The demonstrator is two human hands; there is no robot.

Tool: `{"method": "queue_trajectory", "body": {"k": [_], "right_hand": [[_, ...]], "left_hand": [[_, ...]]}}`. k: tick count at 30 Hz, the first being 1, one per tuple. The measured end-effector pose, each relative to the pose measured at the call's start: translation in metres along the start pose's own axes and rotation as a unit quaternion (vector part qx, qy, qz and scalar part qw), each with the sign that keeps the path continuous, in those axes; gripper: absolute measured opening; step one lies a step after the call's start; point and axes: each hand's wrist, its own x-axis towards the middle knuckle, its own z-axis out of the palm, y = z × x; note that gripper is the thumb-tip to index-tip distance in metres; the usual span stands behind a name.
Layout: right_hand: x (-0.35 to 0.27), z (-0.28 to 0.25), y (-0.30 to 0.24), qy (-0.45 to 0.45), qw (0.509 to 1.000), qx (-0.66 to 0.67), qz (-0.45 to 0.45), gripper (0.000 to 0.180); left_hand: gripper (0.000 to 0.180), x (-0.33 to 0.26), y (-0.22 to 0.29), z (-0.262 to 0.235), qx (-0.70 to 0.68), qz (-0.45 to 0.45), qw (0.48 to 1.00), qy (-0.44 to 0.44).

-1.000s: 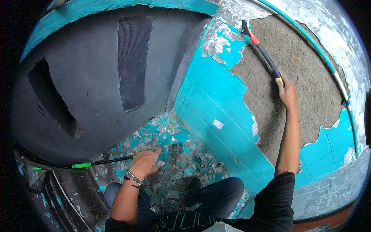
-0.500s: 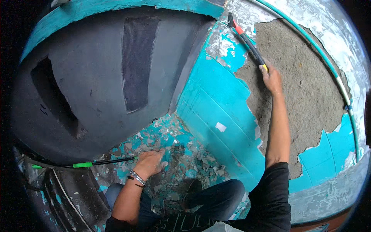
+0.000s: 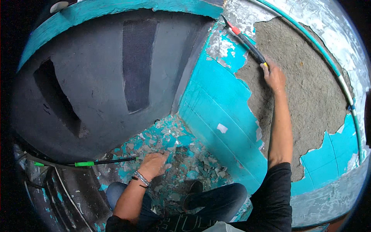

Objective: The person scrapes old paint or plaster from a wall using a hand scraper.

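Observation:
My right hand (image 3: pixel 273 75) is raised against the wall and grips the black handle of a long scraper (image 3: pixel 245 41) with a red collar near its blade. The blade end lies at the top edge of the turquoise paint (image 3: pixel 216 96), beside the bare grey plaster (image 3: pixel 305 89). My left hand (image 3: pixel 154 164) rests palm down, fingers spread, on the floor among paint flakes (image 3: pixel 181 154); a metal bracelet circles its wrist. It holds nothing.
A dark grey curved surface (image 3: pixel 96 85) with a mesh panel and a slot fills the left. A black cable with green bands (image 3: pixel 85 163) runs along the floor at the left. My knees in dark trousers (image 3: pixel 216 197) are below. A thin pipe (image 3: pixel 340 81) runs across the wall.
My right hand has carried the scraper up and left along the wall, from the bare plaster to the paint's upper edge. My left hand stays planted on the floor.

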Motion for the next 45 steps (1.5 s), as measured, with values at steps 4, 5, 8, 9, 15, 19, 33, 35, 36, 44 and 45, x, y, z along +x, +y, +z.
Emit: {"method": "queue_trajectory", "body": {"k": [4,5,8,9,15,19,33,35,36,44,45], "right_hand": [[0.004,0.02,-0.004,0.038,0.973,0.226,-0.013,0.042],[0.005,0.026,-0.008,-0.097,0.908,0.377,0.152,0.042],[0.012,0.038,-0.029,-0.102,0.915,0.381,0.082,0.042],[0.012,0.039,-0.036,-0.029,0.953,0.299,0.03,0.042],[0.0,0.007,-0.044,0.019,0.987,0.146,0.063,0.039],[0.0,-0.014,-0.042,-0.02,0.994,0.082,0.068,0.037],[0.013,-0.021,-0.027,-0.02,1.0,-0.002,0.022,0.037],[0.01,-0.014,-0.027,-0.014,1.0,0.017,0.003,0.037],[0.009,-0.011,-0.028,0.012,1.0,0.0,0.019,0.037],[0.01,-0.008,-0.023,-0.002,0.998,0.061,0.034,0.038],[0.011,-0.009,-0.023,0.01,0.997,0.053,0.062,0.039]], "left_hand": [[0.052,0.005,0.003,0.003,-0.003,0.016,1.0,-0.016],[0.052,0.006,0.003,0.004,0.009,0.001,1.0,-0.021],[0.052,0.007,-0.005,0.005,-0.014,0.011,1.0,0.016],[0.053,0.006,-0.009,0.005,-0.009,-0.001,1.0,0.011],[0.05,-0.001,-0.021,0.002,-0.019,0.003,0.999,0.031],[0.048,-0.006,-0.016,-0.001,-0.036,0.017,0.999,0.016],[0.05,-0.013,-0.014,-0.01,-0.041,-0.007,0.999,0.016],[0.054,-0.015,-0.016,-0.011,-0.029,-0.006,0.999,0.022],[0.053,-0.015,-0.016,-0.012,-0.032,0.002,0.999,0.041],[0.055,-0.013,-0.013,-0.013,-0.041,0.016,0.998,0.052],[0.055,-0.012,-0.013,-0.012,-0.045,0.013,0.998,0.051]]}}
